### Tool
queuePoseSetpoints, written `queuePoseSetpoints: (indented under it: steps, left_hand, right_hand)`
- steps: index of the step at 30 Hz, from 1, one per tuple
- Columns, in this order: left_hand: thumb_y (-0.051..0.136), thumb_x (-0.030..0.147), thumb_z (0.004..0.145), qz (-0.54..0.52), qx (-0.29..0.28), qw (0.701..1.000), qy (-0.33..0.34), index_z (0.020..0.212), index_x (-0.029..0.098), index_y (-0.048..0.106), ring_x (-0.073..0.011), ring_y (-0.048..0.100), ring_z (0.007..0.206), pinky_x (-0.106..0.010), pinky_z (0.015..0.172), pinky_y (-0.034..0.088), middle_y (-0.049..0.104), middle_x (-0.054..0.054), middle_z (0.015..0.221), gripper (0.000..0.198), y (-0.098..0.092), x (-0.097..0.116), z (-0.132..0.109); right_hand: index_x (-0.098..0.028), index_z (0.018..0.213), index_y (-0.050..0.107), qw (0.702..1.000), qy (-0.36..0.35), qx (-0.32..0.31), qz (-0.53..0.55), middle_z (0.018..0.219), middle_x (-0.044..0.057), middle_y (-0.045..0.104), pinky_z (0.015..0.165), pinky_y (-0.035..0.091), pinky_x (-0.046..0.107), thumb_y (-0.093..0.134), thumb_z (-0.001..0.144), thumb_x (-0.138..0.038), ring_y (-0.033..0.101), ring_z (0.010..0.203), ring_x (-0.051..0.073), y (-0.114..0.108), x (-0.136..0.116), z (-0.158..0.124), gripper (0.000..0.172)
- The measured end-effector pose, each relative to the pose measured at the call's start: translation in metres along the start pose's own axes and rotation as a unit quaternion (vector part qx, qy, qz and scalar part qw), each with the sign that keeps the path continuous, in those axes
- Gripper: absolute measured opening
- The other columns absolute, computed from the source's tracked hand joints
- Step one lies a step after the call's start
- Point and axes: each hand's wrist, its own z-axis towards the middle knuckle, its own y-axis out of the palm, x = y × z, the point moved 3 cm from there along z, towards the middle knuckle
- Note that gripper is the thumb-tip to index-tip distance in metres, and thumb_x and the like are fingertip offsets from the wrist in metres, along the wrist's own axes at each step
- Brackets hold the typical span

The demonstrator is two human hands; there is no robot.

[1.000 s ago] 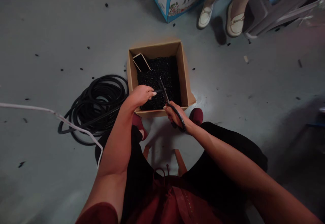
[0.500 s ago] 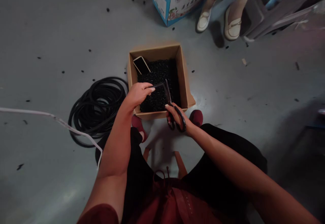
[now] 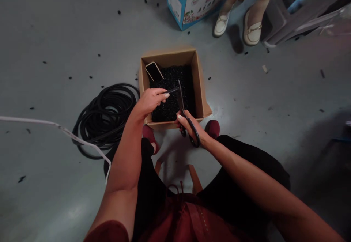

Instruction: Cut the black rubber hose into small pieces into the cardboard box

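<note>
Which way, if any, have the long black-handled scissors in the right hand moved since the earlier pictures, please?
Yes: judged against the brown cardboard box, the tips of the black-handled scissors have shifted toward its far wall, and the blades now point more directly at it.

From my remote post, nothing legible; the blue-and-white carton (image 3: 197, 1) bears printed characters, too small and angled to read.

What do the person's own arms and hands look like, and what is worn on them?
The left arm and right arm are bare below a dark red sleeve, which shows only on the left. The left hand and right hand have pale polish on the fingernails.
</note>
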Motion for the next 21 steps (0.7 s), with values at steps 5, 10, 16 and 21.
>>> queuePoseSetpoints:
  steps: [5, 10, 16, 21]
  left_hand:
    - [0.062, 0.040, 0.088, 0.003, -0.011, 1.000, -0.003, 0.110, 0.013, 0.080, -0.0126, 0.054, 0.064, -0.026, 0.066, 0.044, 0.072, -0.004, 0.079, 0.039, 0.0014, 0.0003, 0.0006]
    - [0.062, 0.040, 0.088, 0.005, -0.024, 1.000, -0.005, 0.110, 0.013, 0.079, -0.0126, 0.053, 0.064, -0.026, 0.066, 0.043, 0.071, -0.003, 0.078, 0.038, 0.0027, 0.0002, 0.0011]
    - [0.061, 0.039, 0.088, 0.009, -0.034, 0.999, 0.000, 0.106, 0.014, 0.080, -0.0128, 0.053, 0.063, -0.027, 0.065, 0.042, 0.071, -0.004, 0.077, 0.036, 0.0038, 0.0007, 0.0004]
    - [0.061, 0.037, 0.088, 0.006, -0.035, 0.999, 0.000, 0.107, 0.014, 0.080, -0.0125, 0.053, 0.063, -0.027, 0.065, 0.042, 0.071, -0.003, 0.077, 0.036, 0.0041, 0.0007, 0.0006]
  right_hand:
    - [-0.024, 0.108, 0.049, 1.000, 0.006, 0.005, -0.010, 0.088, 0.000, 0.059, 0.073, 0.050, 0.033, 0.054, 0.092, -0.060, 0.059, 0.079, 0.017, 0.0006, 0.0029, 0.0020, 0.040]
    - [-0.024, 0.109, 0.049, 1.000, 0.011, 0.005, -0.010, 0.087, 0.000, 0.059, 0.074, 0.050, 0.033, 0.053, 0.092, -0.060, 0.060, 0.081, 0.017, -0.0002, 0.0000, 0.0014, 0.040]
    - [-0.024, 0.109, 0.050, 1.000, 0.007, 0.006, -0.005, 0.089, 0.000, 0.061, 0.073, 0.050, 0.033, 0.054, 0.093, -0.061, 0.059, 0.081, 0.017, -0.0019, -0.0020, 0.0010, 0.040]
    - [-0.024, 0.108, 0.050, 1.000, 0.012, 0.009, -0.018, 0.085, 0.000, 0.060, 0.071, 0.048, 0.033, 0.055, 0.092, -0.059, 0.060, 0.080, 0.018, -0.0029, 0.0007, 0.0032, 0.039]
